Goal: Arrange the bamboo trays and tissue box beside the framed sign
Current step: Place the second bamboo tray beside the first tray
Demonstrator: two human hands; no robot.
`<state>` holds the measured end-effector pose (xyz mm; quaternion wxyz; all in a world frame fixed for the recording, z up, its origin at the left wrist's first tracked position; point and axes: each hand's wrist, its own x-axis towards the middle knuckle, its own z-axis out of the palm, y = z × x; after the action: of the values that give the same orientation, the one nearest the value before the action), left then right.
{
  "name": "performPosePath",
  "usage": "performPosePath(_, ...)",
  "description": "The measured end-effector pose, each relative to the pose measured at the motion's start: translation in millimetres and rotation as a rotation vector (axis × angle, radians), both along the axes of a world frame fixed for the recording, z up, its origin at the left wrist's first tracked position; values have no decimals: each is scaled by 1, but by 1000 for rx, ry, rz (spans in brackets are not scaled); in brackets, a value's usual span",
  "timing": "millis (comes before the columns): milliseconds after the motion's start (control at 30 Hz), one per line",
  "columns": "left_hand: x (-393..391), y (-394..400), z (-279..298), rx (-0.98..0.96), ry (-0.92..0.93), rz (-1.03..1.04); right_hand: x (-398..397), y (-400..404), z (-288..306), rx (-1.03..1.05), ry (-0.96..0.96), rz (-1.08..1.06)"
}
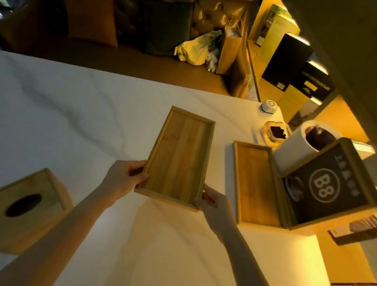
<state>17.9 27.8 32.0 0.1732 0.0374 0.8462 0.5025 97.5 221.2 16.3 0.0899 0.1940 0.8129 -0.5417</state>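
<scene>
Both forearms extend forward, bare. Left hand (123, 176) and right hand (215, 205) each grip with thumb on top, fingers (138, 171) curled underneath.

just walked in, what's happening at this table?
A person holds one bamboo tray by its near end, left hand and right hand at the two corners, over the white table. A second tray already lies beside the framed sign. The tissue box sits apart at the near left, untouched.
</scene>
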Motion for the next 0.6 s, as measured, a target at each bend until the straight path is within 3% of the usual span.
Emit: performPosePath(600, 27, 96, -60, -54, -29, 34, 13, 98, -41, 160, -131, 9)
